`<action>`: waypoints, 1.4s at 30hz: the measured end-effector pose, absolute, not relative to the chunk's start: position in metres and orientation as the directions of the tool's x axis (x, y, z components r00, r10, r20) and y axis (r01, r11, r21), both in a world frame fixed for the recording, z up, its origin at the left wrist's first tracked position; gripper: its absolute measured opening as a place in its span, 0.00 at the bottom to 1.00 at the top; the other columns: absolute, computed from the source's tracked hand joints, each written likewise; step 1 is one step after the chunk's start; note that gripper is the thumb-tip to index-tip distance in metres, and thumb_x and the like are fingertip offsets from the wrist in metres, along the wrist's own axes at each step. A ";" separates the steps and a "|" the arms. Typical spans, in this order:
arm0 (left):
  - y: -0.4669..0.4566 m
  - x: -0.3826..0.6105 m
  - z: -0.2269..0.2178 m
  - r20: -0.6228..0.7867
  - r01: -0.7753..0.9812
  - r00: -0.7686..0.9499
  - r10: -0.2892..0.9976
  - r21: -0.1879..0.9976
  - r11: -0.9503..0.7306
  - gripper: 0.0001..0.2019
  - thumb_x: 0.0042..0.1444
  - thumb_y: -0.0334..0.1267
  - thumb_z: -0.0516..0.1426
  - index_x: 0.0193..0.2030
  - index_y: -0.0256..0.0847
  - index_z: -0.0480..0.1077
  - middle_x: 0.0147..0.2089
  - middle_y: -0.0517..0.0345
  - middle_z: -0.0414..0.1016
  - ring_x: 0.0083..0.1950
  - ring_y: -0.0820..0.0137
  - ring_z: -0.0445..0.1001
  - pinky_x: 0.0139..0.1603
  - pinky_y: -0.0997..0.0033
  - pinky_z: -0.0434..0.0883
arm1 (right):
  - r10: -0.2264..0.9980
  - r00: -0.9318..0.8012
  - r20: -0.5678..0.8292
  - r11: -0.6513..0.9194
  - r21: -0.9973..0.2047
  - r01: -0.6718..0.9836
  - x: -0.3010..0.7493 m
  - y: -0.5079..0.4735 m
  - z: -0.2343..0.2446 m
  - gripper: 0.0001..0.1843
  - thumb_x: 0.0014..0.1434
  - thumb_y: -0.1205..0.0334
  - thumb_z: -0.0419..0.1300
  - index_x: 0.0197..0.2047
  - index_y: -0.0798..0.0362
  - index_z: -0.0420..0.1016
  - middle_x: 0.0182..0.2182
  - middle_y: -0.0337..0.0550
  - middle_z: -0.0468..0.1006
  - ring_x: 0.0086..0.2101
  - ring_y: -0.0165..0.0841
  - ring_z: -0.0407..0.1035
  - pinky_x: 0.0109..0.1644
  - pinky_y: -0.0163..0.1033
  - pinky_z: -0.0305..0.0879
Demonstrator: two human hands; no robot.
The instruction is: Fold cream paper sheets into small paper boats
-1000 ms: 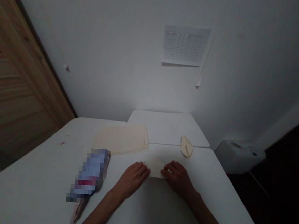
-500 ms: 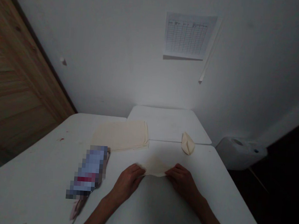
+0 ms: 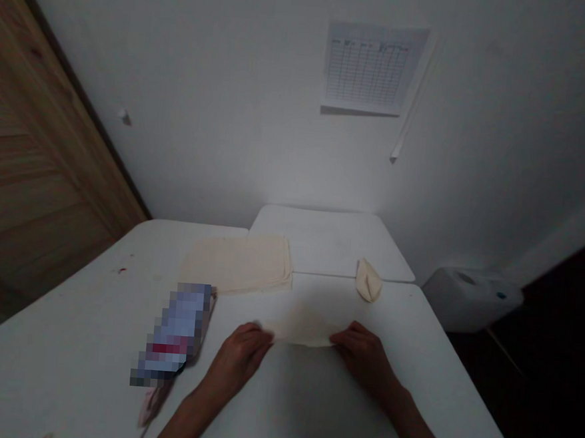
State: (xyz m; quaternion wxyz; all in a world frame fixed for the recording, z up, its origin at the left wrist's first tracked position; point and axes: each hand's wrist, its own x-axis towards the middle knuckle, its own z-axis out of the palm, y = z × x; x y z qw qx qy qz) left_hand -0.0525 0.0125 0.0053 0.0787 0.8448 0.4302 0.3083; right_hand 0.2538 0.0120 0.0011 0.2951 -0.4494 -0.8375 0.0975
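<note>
A thin cream cloth [image 3: 304, 332] lies on the white table with its near edge stretched straight between my hands; its far part narrows toward a point. My left hand [image 3: 243, 352] pinches the left end of that edge, fingers closed. At the opposite end, my right hand [image 3: 363, 354] grips the cloth between thumb and fingers. Beyond my right hand rests a small folded cream cloth [image 3: 369, 281], pointed at the top. A stack of flat cream cloths [image 3: 239, 263] sits farther back on the left.
A pixelated blue and red item [image 3: 179, 331] lies left of my left arm, with a pinkish piece under it. White table panels [image 3: 331, 238] meet the wall, where a printed sheet [image 3: 367, 71] hangs. A white box-like object [image 3: 472, 301] stands beyond the right edge.
My left hand has moved left and my right hand slightly right, so they are farther apart. The cloth's near edge between them is longer and straighter.
</note>
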 end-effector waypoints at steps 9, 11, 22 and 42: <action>0.027 -0.015 0.033 0.207 0.832 0.430 0.879 0.287 -0.474 0.11 0.64 0.43 0.52 0.42 0.41 0.73 0.39 0.52 0.76 0.42 0.61 0.73 0.45 0.61 0.69 | 0.894 -0.354 0.275 0.443 -0.430 0.786 0.250 0.026 0.010 0.12 0.63 0.61 0.56 0.48 0.49 0.76 0.35 0.44 0.79 0.35 0.34 0.71 0.40 0.37 0.66; 0.032 -0.007 0.039 0.147 0.831 0.458 0.877 0.278 -0.481 0.09 0.63 0.41 0.52 0.41 0.41 0.72 0.39 0.52 0.76 0.42 0.61 0.74 0.43 0.63 0.69 | 0.921 -0.315 0.230 0.388 -0.464 0.796 0.248 0.029 0.014 0.13 0.62 0.60 0.57 0.50 0.48 0.75 0.35 0.43 0.78 0.34 0.33 0.71 0.40 0.37 0.66; 0.056 0.004 0.028 0.083 0.831 0.465 0.882 0.302 -0.466 0.08 0.60 0.42 0.55 0.42 0.42 0.71 0.42 0.52 0.75 0.46 0.61 0.73 0.46 0.65 0.67 | 0.952 -0.230 0.202 0.305 -0.574 0.760 0.242 0.034 0.011 0.19 0.59 0.59 0.58 0.53 0.49 0.71 0.34 0.42 0.76 0.34 0.34 0.70 0.41 0.39 0.65; 0.058 0.007 0.018 0.140 0.818 0.502 0.853 0.244 -0.521 0.05 0.60 0.39 0.55 0.41 0.42 0.67 0.41 0.54 0.72 0.43 0.63 0.71 0.44 0.66 0.65 | 0.826 -0.325 0.460 0.460 -0.217 0.861 0.228 0.021 0.009 0.14 0.61 0.68 0.56 0.50 0.51 0.71 0.43 0.49 0.73 0.44 0.40 0.65 0.50 0.46 0.62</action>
